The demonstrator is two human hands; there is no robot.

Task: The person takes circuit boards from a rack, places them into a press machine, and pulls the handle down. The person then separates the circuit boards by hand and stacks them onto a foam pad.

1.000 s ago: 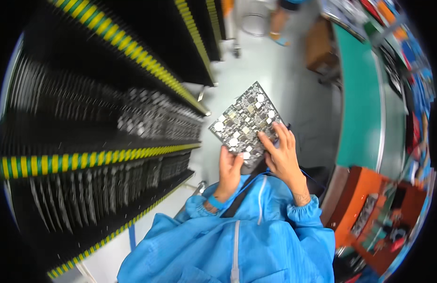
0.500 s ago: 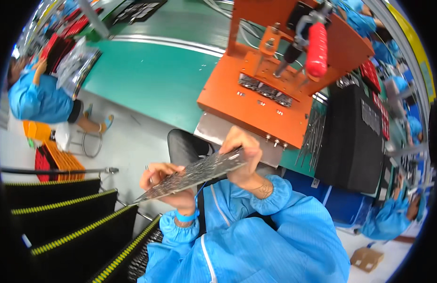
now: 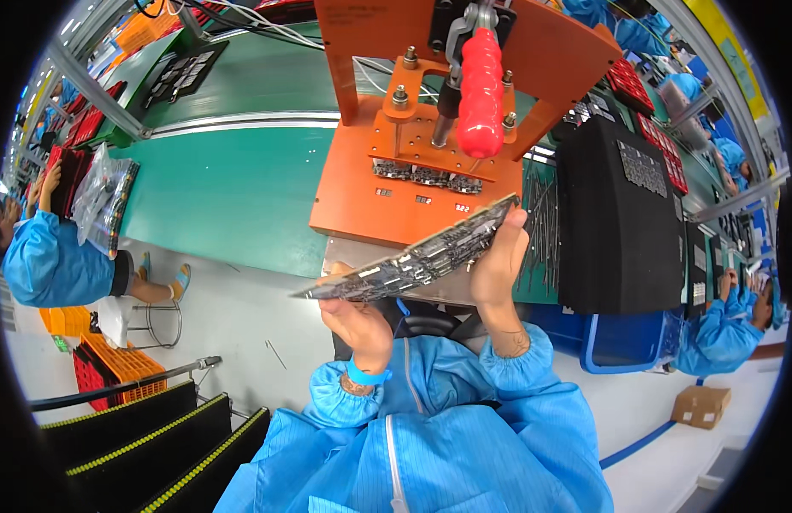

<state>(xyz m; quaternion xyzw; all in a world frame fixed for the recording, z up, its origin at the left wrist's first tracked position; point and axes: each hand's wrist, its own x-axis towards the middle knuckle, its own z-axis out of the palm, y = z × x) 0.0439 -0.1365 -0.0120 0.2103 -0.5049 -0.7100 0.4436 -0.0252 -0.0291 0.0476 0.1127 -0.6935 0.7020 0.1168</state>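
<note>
A dark circuit board panel (image 3: pixel 413 263), crowded with small components, is held tilted in front of my body between both hands. The fingers and thumb of my left hand (image 3: pixel 357 325) pinch its lower left part. At the panel's upper right end, my right hand (image 3: pixel 500 256) grips the edge, thumb on the near side. Just beyond it stands an orange toggle-clamp test fixture (image 3: pixel 345 192) with a red ribbed handle (image 3: pixel 481 94). Several small circuit boards (image 3: pixel 426 176) sit in a row under its pressing plate. Neither hand touches the fixture.
The green workbench (image 3: pixel 216 205) extends left of the fixture. To the right lie thin dark strips (image 3: pixel 540 227) and a black padded surface (image 3: pixel 618 222). A black slotted rack (image 3: pixel 148 453) with yellow edges stands at lower left. Blue bins (image 3: pixel 627 342) are at right; co-workers sit on both sides.
The panel has moved from low by the rack up and right toward the fixture, turning its component side into view. My head view has shifted, and both hands still hold the panel.
</note>
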